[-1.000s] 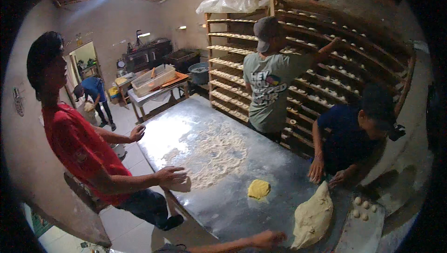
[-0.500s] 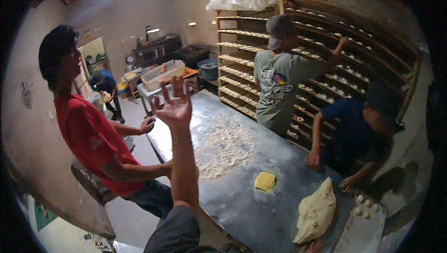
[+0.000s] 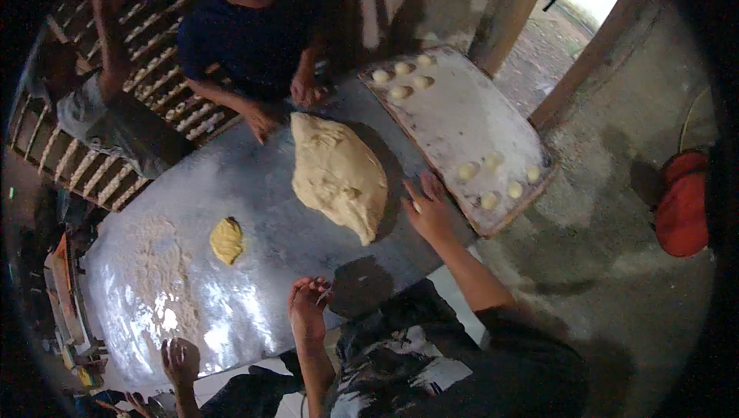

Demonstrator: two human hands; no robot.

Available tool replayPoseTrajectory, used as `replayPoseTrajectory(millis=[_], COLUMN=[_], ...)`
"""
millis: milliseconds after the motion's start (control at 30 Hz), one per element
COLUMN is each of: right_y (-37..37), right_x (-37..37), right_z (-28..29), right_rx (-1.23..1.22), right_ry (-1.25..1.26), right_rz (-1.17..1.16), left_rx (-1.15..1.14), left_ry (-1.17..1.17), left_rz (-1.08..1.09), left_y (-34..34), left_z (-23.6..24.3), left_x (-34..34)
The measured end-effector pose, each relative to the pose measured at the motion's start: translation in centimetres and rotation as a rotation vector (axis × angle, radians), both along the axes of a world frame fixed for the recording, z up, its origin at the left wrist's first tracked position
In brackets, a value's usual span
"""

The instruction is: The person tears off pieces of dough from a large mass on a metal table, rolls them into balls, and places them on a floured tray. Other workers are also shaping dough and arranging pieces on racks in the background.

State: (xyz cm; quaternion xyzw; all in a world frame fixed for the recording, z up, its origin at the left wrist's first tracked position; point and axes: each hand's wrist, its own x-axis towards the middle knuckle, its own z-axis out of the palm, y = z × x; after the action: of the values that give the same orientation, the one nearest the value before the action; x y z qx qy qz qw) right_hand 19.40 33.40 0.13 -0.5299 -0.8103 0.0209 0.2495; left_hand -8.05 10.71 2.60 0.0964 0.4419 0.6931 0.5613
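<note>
My left hand is raised at the near table edge, fingers curled around a thin, pale object that I cannot make out. My right hand is beside the big dough mass, its blurred fingers apart. A smaller yellow lump lies on the metal table to the left. Right of the big dough, a floured board carries several small dough balls.
A person in dark blue leans over the far edge. Another in grey-green stands at the shelving rack. A co-worker's hand is at the near left. Loose flour covers part of the table. A red object sits at far right.
My view has swung downward and rightward onto the dough and board. My left hand, lifted with spread fingers half a second ago, is lower and curled. My right hand now shows beside the dough.
</note>
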Motion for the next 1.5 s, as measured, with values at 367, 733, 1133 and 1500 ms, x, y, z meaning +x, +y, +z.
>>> replayPoseTrajectory(millis=[367,733,1133,1500], right_y=[-0.7,15.0,-2.8,-13.7], right_x=[1.1,24.9,-7.2,7.5], right_z=[1.0,7.1,-2.4,-4.2], right_rx=[-0.232,0.189,-1.971,-1.156], right_ry=[0.096,0.033,1.470,1.038], right_rz=[-0.038,-0.585,-0.025,0.016], left_rx=[-0.378,-0.233,-0.068,0.869], left_ry=[1.123,1.536,2.374,1.496], left_rz=[-0.247,-0.162,-0.733,-0.400], left_y=[7.9,15.6,5.3,15.2], left_z=[1.4,-5.4,11.3,-2.8], left_x=[7.0,11.0,17.8,13.4])
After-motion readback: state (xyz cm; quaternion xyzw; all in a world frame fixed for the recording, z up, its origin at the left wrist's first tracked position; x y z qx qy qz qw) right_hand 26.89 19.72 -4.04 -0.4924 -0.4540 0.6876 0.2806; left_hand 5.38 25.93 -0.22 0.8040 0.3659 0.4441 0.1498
